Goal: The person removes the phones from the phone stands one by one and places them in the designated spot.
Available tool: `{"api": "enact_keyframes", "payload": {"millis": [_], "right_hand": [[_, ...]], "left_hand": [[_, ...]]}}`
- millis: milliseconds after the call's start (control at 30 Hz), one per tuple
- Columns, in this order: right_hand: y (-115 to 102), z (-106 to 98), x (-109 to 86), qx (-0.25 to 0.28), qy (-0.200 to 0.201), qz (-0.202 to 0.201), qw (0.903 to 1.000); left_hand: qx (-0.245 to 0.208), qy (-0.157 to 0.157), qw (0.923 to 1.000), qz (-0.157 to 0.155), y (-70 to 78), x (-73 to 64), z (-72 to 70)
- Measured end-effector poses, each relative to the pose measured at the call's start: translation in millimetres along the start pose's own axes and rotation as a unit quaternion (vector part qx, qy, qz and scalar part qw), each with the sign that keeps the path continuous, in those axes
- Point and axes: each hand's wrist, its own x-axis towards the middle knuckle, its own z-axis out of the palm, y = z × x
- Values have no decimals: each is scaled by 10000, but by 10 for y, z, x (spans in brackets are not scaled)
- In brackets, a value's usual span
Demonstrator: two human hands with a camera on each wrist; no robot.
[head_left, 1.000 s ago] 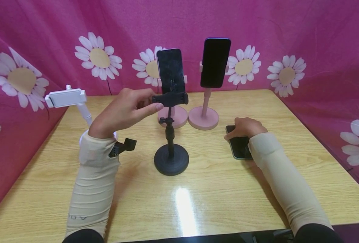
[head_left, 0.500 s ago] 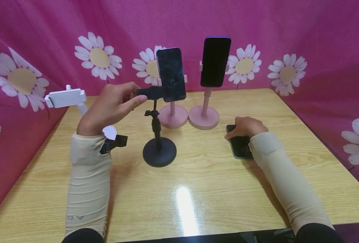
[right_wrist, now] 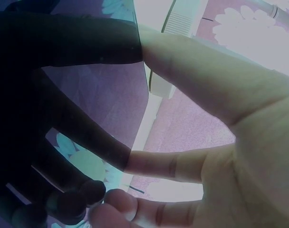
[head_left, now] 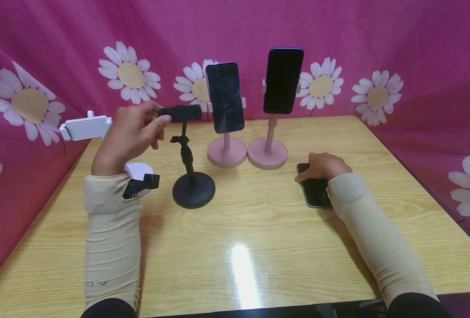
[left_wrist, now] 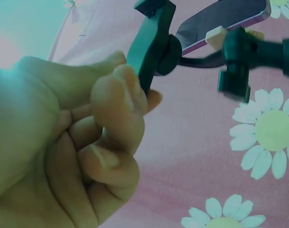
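Observation:
In the head view my left hand (head_left: 129, 134) pinches the left end of the clamp on a black phone stand (head_left: 193, 190), whose round base is on or just over the table. The left wrist view shows thumb and fingers on the dark clamp (left_wrist: 151, 42). My right hand (head_left: 325, 167) holds a dark phone (head_left: 313, 192) lying flat on the table at the right. In the right wrist view, thumb and fingertips meet the edge of the phone's glossy screen (right_wrist: 106, 99), which mirrors the hand. Two pink stands, each bearing a phone (head_left: 225, 97), stand behind.
A white phone stand (head_left: 88, 128) with a sideways holder is at the left, partly behind my left arm. The right pink stand (head_left: 267, 154) carries a taller phone (head_left: 283, 81). A flowered pink cloth (head_left: 251, 26) surrounds the wooden table (head_left: 203, 260).
My left hand has moved the black stand left and slightly back, off the front of the left pink stand's phone. My right hand and its phone have stayed in place.

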Motion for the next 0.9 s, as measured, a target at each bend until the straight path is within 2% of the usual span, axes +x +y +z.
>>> {"api": "enact_keyframes", "payload": {"millis": [200, 433, 600, 733, 900], "right_hand": [[-18, -7, -13, 44, -11, 51, 10000], [-17, 3, -2, 52, -7, 81, 10000], [-3, 10, 3, 96, -5, 65, 9999], [-6, 9, 1, 148, -11, 84, 9999], [-16, 1, -9, 164, -24, 98, 9998]], "left_hand": [[-158, 183, 9986, -467, -58, -2, -36], [-267, 391, 9958, -779, -103, 10, -56], [-121, 692, 9915, -1099, -80, 22, -48], [99, 815, 9863, -1430, -27, 26, -41], [190, 991, 9821, -1590, -1, 20, -46]]}}
